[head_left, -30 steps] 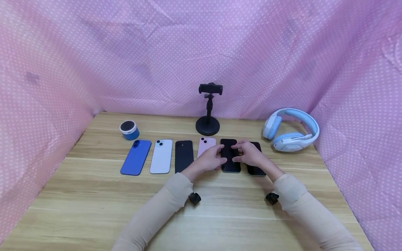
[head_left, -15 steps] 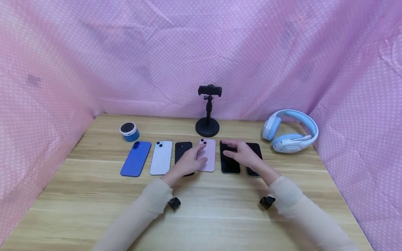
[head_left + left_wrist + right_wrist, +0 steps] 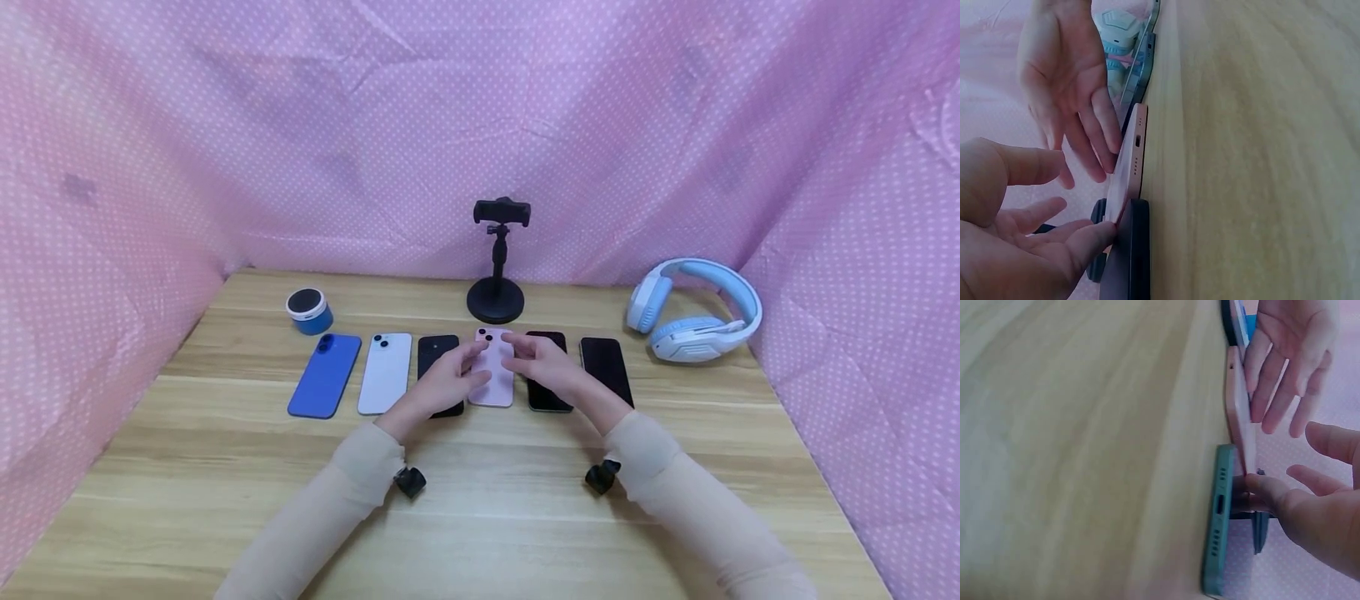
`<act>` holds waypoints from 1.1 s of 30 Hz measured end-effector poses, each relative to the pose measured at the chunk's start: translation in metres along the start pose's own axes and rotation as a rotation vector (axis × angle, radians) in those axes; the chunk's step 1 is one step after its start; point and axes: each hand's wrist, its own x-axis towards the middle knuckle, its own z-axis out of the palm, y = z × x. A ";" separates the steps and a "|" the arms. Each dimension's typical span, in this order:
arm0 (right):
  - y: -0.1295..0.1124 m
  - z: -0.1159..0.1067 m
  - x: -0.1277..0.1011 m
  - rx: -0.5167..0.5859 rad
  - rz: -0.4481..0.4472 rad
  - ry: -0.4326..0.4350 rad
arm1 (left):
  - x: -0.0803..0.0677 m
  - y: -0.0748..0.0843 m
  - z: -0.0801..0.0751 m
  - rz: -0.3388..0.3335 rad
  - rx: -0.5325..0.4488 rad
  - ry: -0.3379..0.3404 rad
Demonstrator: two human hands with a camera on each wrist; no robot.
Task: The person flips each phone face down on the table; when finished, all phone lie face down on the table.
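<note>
Pink phone is flanked by left hand (eight o'clock), right hand (three); fingers spread, nothing held; light, even touch advised

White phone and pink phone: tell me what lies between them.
The head view shows a black phone between the white phone and the pink phone, partly hidden by the left hand.

Dotted pink cloth, wooden table
</note>
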 end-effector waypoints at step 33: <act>0.000 0.012 0.003 0.345 0.176 -0.026 | 0.008 0.003 -0.005 -0.295 -0.190 -0.026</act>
